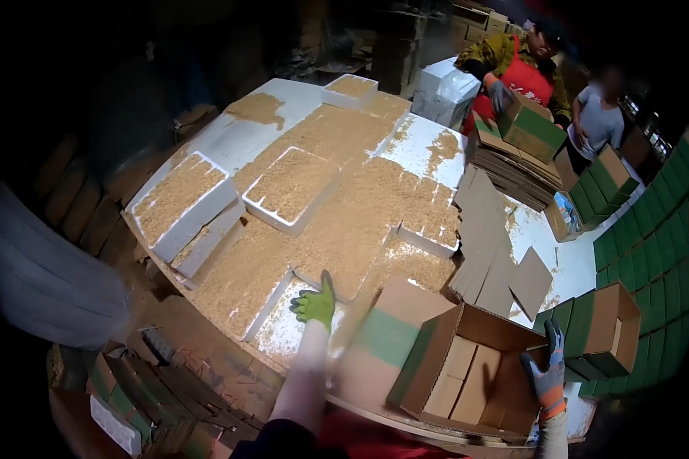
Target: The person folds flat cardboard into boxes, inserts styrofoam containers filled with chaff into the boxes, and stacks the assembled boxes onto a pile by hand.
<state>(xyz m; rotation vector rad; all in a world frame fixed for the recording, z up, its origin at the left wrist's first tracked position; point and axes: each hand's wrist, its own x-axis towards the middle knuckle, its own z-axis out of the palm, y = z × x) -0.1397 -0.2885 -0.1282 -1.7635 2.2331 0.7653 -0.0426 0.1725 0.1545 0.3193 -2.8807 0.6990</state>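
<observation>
My left hand, in a green glove, has its fingers spread at the inner corner of a white tray whose floor shows through scattered tan crumbs. Nothing is visible in it. My right hand, in a grey and orange glove, rests at the right wall of an open cardboard box. Its fingers point upward, the thumb toward the box. Flat cardboard pieces line the inside of the box. Beside it lies a brown carton with a green band.
White trays of tan crumbs cover the table. Flattened cardboard and an open green-and-brown box are at the right, before stacked green boxes. A co-worker in a red apron handles a box; another person stands behind.
</observation>
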